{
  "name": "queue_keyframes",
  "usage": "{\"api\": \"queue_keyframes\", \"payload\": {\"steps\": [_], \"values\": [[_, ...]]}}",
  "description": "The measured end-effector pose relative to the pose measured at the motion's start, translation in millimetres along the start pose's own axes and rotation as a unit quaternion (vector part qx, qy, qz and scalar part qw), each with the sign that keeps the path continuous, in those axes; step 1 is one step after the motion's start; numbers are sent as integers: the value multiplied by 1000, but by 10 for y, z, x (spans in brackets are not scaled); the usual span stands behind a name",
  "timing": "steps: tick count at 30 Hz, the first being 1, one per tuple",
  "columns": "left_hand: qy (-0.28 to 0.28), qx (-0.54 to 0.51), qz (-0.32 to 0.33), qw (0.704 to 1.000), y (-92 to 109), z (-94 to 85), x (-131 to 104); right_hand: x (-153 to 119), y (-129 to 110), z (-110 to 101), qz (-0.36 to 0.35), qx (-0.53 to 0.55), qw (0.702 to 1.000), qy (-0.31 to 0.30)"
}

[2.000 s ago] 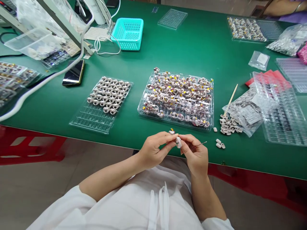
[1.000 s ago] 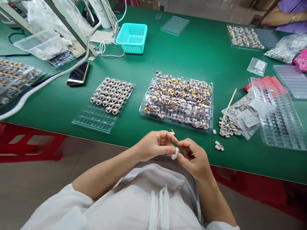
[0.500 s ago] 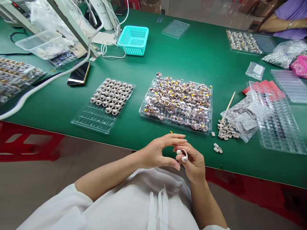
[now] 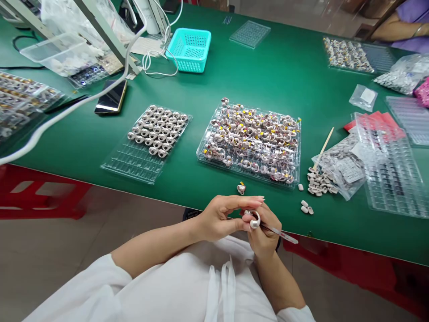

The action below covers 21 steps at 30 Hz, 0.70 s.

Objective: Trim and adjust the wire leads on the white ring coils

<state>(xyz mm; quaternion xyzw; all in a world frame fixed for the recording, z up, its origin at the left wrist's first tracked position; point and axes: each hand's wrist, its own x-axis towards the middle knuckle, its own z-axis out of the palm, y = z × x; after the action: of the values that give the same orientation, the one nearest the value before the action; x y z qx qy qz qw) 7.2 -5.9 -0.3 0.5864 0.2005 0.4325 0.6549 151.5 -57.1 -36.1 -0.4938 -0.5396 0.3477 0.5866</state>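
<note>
A white C-shaped clip-on earbud (image 4: pixel 255 222) is held between my two hands just off the table's front edge. My left hand (image 4: pixel 221 218) reaches in from the left, its thumb tip against the earbud and its long fingers stretched over it. My right hand (image 4: pixel 266 232) is closed at the earbud's other side. A thin tool with a clear, whitish end (image 4: pixel 286 236) sticks out rightward from this hand; its tip is hidden. Just beyond the hands, a small earbud part with a yellow tab (image 4: pixel 241 188) lies on the table. Farther back, a clear tray (image 4: pixel 200 154) holds many earbud assemblies.
To the left, another clear tray (image 4: pixel 130 167) carries rows of earbud shells. Loose shells (image 4: pixel 320 182), a parts bag (image 4: pixel 348 170) and a stick (image 4: pixel 325 145) lie right. A turquoise basket (image 4: pixel 205 56), phone (image 4: pixel 111 97) and white cable (image 4: pixel 50 127) are farther off. A co-worker's arm (image 4: pixel 395 29) shows far right.
My left thumb has come up against the earbud. The thin tool now shows at my right hand. The view has shifted slightly, and the small yellow-tabbed part is no longer covered by my fingers.
</note>
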Motion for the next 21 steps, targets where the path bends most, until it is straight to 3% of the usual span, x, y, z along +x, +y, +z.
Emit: {"api": "queue_keyframes", "payload": {"steps": [4, 9, 11, 15, 18, 21], "values": [[-13, 21, 0, 1000, 20, -67, 21, 82, -67, -10, -16, -2, 999, -29], [-61, 209, 32, 975, 107, -200, 29, 202, -138, -114, -73, -132, 983, -104], [-33, 283, 70, 956, 144, -249, 17, 246, -98, -132, -123, -188, 967, -122], [55, 406, 83, 908, 244, -302, -20, 321, -11, -27, -228, -250, 933, -125], [50, 430, 64, 899, 349, -364, -60, 363, -28, 142, -266, -290, 913, -111], [68, 449, 36, 890, 459, -609, -125, 389, -55, 251, -276, -301, 904, -125]]}}
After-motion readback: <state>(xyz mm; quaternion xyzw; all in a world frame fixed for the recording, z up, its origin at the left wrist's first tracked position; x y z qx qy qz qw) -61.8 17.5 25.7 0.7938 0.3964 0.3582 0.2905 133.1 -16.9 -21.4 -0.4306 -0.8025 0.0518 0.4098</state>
